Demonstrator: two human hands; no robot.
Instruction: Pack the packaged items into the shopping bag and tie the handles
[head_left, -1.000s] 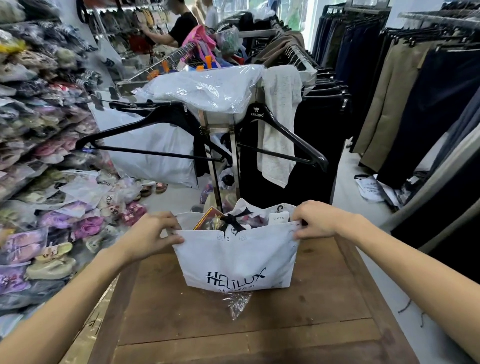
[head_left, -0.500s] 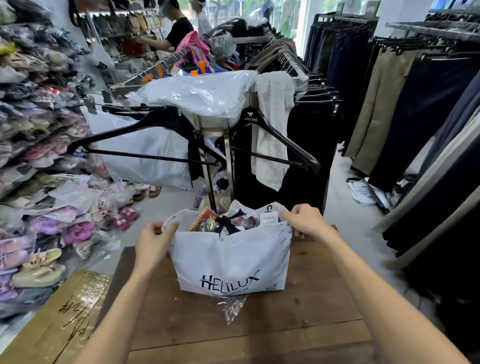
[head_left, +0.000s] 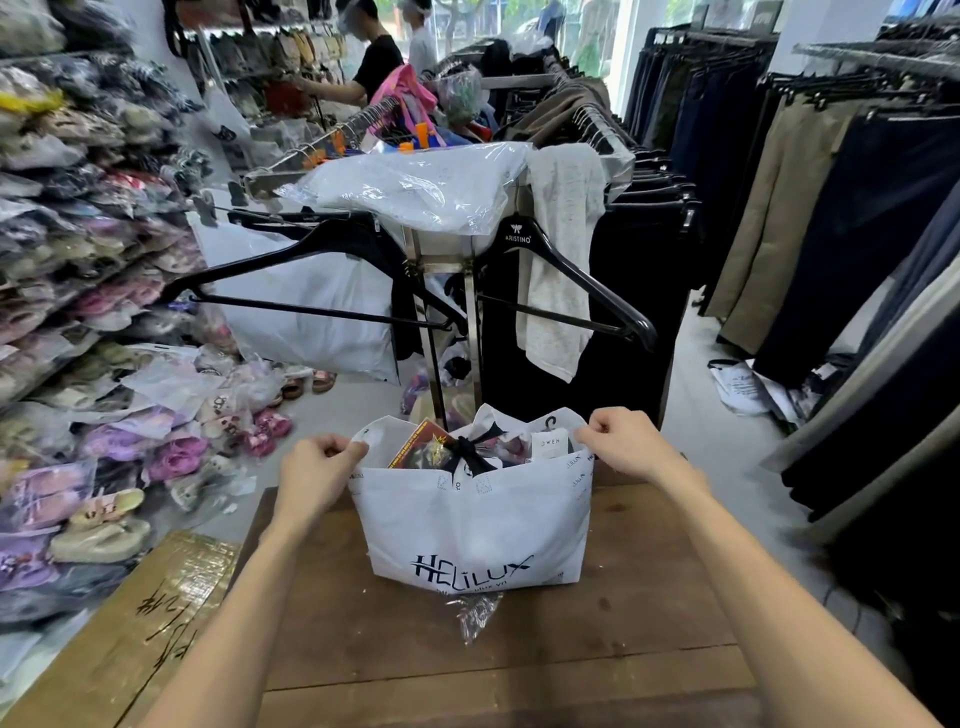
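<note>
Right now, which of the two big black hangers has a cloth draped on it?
The black plastic hanger on the right, printed ARISTINO, has a pale grey cloth draped over it. The black plastic hanger on the left carries none.

White shopping bag (head_left: 475, 525) upright — packaged items (head_left: 470, 449) inside (handles knotted black) — on wooden table (head_left: 649, 597).

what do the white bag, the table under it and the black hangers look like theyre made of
Bag: likely matte non-woven fabric; it creases softly and has stitched squares near the top edge. Table: wood, brown and worn, with visible grain, plank seams and knots. Hangers: black with a slight sheen, either plastic or lacquered wood; the picture cannot settle which.
</note>
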